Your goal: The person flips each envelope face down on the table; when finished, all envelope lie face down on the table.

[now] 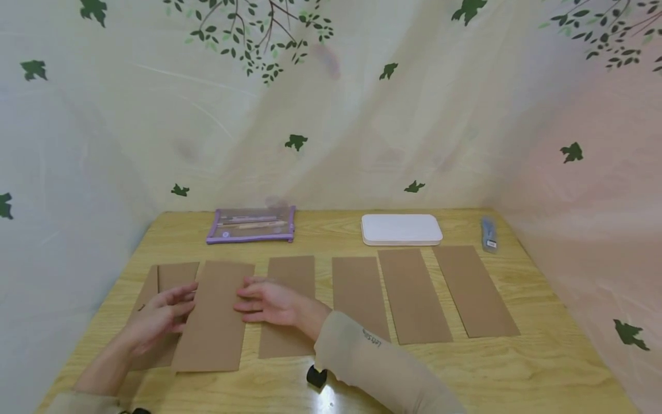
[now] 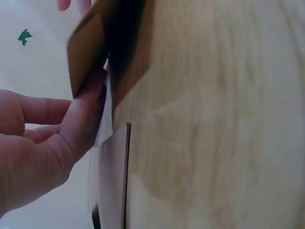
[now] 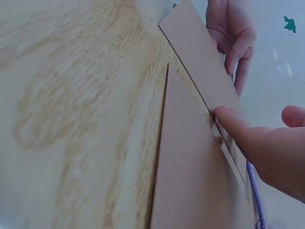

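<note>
A tan rectangular cardboard piece (image 1: 214,319) lies between my two hands over the left part of the wooden table. My left hand (image 1: 157,315) touches its left edge with extended fingers; the left wrist view shows some of those fingers (image 2: 83,112) against the cardboard (image 2: 86,52), which is tilted there. At the right edge, my right hand (image 1: 271,302) touches it with straight fingers. Its thumb (image 3: 293,116) stands apart from the cardboard in the right wrist view. Another cardboard piece (image 1: 178,276), with a dark line across it, is partly hidden by my left hand and the held-between piece.
Right of my hands, cardboard pieces (image 1: 287,273) (image 1: 414,296) lie in a row, one partly under my right forearm. Behind them are a purple-edged clear pencil pouch (image 1: 251,233), a white case (image 1: 401,229) and a small bluish packet (image 1: 488,233). Patterned cloth (image 1: 341,115) surrounds the table.
</note>
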`<state>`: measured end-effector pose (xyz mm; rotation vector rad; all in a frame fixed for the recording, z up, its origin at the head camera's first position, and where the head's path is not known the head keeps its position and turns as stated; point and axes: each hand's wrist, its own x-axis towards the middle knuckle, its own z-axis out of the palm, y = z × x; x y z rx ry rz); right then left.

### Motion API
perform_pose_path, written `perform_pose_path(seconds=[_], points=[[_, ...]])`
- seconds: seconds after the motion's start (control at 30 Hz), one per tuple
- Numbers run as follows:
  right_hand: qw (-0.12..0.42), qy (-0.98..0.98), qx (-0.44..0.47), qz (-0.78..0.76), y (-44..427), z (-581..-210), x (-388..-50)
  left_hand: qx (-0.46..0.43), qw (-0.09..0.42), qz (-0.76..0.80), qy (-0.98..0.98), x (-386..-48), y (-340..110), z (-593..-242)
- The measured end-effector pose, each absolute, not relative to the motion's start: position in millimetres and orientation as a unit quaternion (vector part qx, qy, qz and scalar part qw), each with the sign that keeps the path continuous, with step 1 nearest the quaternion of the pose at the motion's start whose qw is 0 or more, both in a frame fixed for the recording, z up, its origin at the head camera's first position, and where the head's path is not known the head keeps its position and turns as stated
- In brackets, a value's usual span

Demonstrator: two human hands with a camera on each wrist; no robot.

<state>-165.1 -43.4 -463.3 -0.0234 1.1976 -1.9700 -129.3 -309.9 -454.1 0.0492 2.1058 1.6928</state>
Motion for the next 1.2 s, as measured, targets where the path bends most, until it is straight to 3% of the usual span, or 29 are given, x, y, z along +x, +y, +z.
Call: perform_pose_path(seconds=[0.37, 0.87, 1.2], points=[[0.4, 0.473, 0.0, -0.785, -44, -463, -167, 0.037, 0.183, 0.508, 0.841, -129, -305, -445], [0.398, 0.475, -0.003, -0.785, -35, -468, -169, 0.05, 0.158, 0.524, 0.835, -127, -297, -446], [0.4, 0.475, -0.047, -0.782, -51, -455, -159, 0.078, 0.094, 0.462, 0.878, -121, -324, -432]])
